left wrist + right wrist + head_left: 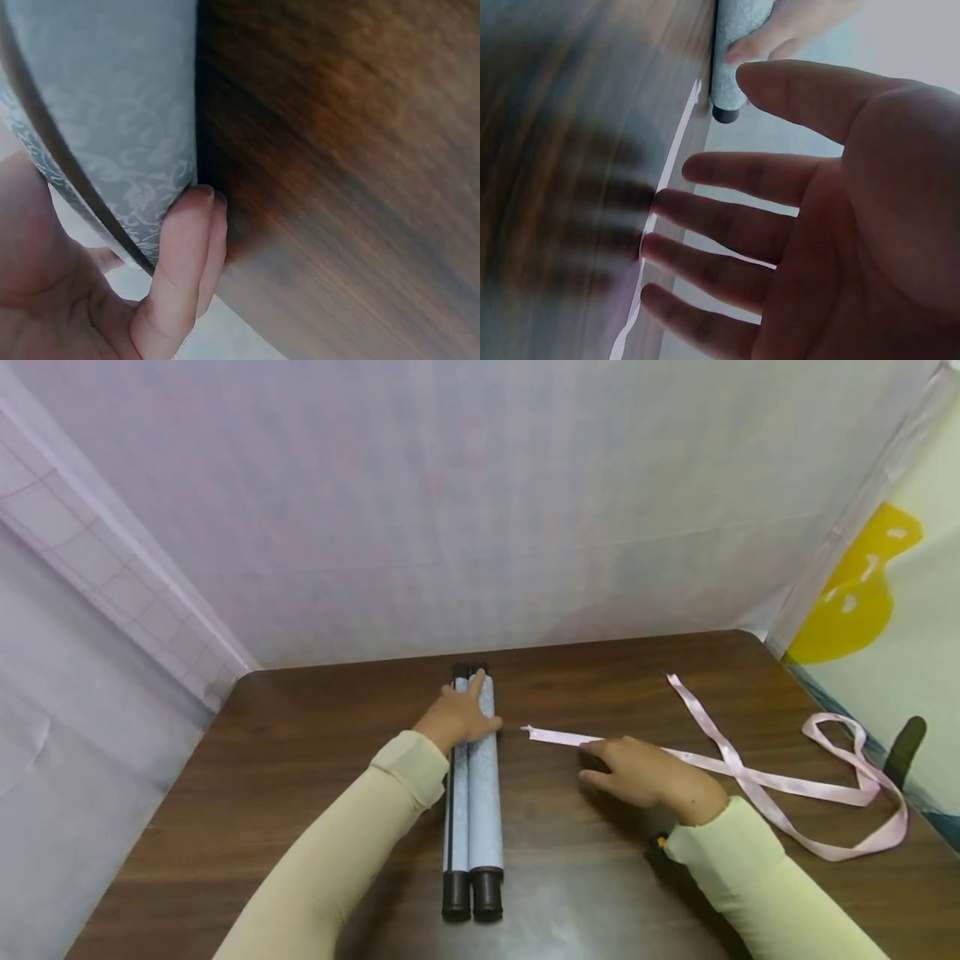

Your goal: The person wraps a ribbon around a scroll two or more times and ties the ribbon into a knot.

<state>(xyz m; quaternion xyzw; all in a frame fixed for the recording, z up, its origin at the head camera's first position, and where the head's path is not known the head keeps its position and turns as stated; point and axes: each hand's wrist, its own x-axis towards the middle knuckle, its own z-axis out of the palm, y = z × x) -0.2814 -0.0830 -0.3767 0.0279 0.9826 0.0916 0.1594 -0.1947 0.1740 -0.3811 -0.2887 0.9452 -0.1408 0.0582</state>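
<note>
A rolled scroll (484,802) in pale blue-grey patterned cloth, made of two rolls side by side with dark end knobs, lies lengthwise on the wooden table. My left hand (459,714) spans it near its far end and grips it. In the left wrist view, fingertips (187,225) press against the patterned side of the scroll (135,97). To the right, a pale pink ribbon (555,737) stretches over the tabletop. My right hand (637,770) is over the ribbon near its left end. Its fingers (735,225) are straight and spread, with the tips at the ribbon (676,146).
The brown wooden table (315,760) ends at a pale curtain (450,510) behind. The ribbon's loose loops (892,827) lie near the right table edge. A yellow shape (851,602) marks the sheet on the right.
</note>
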